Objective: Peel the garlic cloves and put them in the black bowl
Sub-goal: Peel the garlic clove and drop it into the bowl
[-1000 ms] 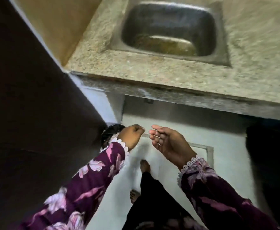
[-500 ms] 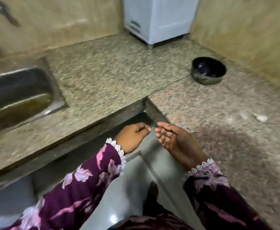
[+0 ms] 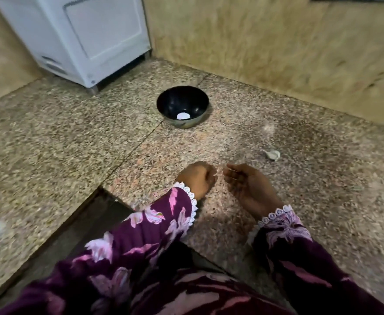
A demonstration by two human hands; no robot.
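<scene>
The black bowl stands on the speckled granite counter, beyond my hands. A small white patch shows at its bottom; I cannot tell whether it is a clove or a glint. One unpeeled garlic clove lies on the counter to the right of my hands. My left hand is curled into a fist over the counter's near part, with nothing visible in it. Beside it my right hand is turned palm up, fingers loosely bent and apart, and holds nothing.
A white appliance stands in the back left corner. A tan wall runs along the counter's far right side. The counter's inner corner and front edge lie just left of my left wrist.
The view swung right from the sink and floor to the counter corner. Both hands rose from below the counter edge to above the counter, keeping their poses.
</scene>
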